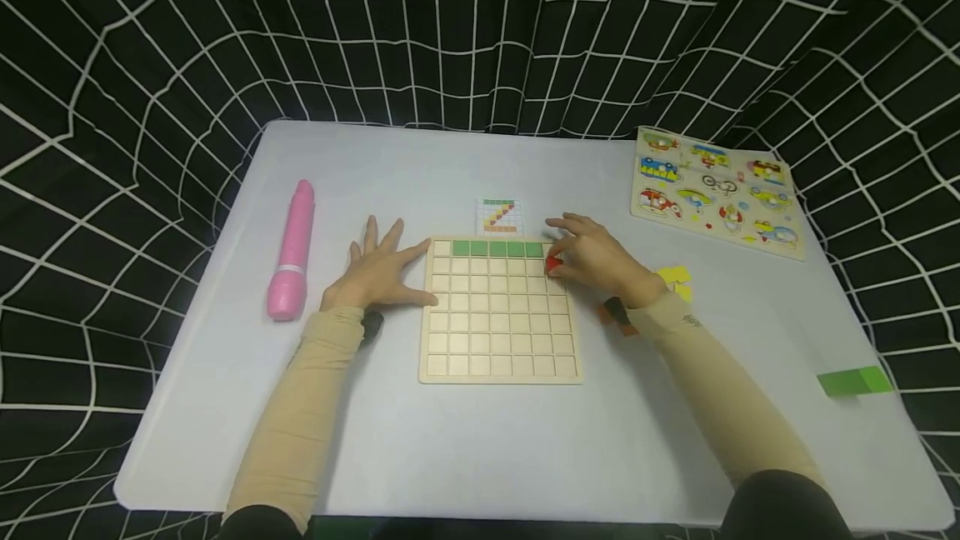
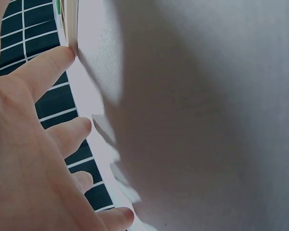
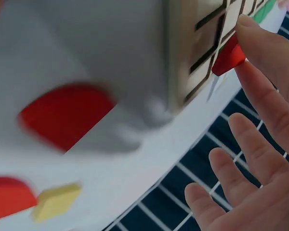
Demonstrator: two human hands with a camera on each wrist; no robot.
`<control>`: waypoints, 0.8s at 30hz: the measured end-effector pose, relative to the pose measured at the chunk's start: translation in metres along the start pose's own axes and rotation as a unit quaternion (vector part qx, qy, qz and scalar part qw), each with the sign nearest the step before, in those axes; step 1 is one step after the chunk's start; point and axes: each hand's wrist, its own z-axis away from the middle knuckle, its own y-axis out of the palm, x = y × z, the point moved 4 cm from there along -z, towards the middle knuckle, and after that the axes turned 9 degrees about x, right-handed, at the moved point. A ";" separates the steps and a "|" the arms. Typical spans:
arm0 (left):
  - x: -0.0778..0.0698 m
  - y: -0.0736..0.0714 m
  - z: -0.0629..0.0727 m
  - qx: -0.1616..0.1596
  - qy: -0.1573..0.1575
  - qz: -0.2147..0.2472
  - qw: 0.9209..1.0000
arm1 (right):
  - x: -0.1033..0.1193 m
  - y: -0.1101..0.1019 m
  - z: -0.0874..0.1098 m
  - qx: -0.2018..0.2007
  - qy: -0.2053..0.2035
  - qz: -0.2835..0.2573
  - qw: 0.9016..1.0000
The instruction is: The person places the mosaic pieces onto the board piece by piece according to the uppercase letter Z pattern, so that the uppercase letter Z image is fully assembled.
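A wooden grid board (image 1: 498,319) lies flat on the white table. Several green squares (image 1: 489,249) fill most of its far row. My left hand (image 1: 378,272) spreads its fingers at the board's left side, index fingertip and thumb against the edge. In the left wrist view the index finger (image 2: 50,67) meets the board's side. At the far right corner my right hand (image 1: 600,258) pinches a small red piece (image 3: 229,57) between thumb and index finger, over the right column. A small printed card (image 1: 499,217) with a coloured grid pattern lies just beyond the board.
Yellow pieces (image 1: 677,276) and orange pieces (image 1: 628,328) lie around my right wrist; loose red quarter-round pieces (image 3: 67,118) show nearby. A pink rod with a bulbous end (image 1: 296,248) lies left. A picture puzzle board (image 1: 716,190) sits back right, a green block (image 1: 853,382) far right.
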 end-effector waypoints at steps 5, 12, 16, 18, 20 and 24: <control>-0.001 -0.001 0.002 0.001 -0.005 0.001 1.000 | 0.012 0.004 -0.014 0.022 -0.010 0.005 1.000; -0.001 0.000 0.001 0.002 -0.005 0.001 1.000 | 0.013 0.007 -0.021 0.035 -0.011 0.003 0.999; -0.001 0.000 0.001 0.001 -0.006 0.002 1.000 | 0.011 0.008 -0.021 0.035 -0.005 0.001 0.999; -0.001 0.000 0.001 0.001 -0.005 0.002 1.000 | 0.011 0.009 -0.021 0.035 -0.003 0.000 0.999; -0.001 0.000 0.001 0.000 -0.005 0.002 1.000 | 0.011 0.010 -0.022 0.035 -0.002 0.001 0.999; 0.000 0.001 0.001 0.000 -0.006 0.003 1.000 | 0.011 0.010 -0.022 0.035 -0.004 0.001 0.999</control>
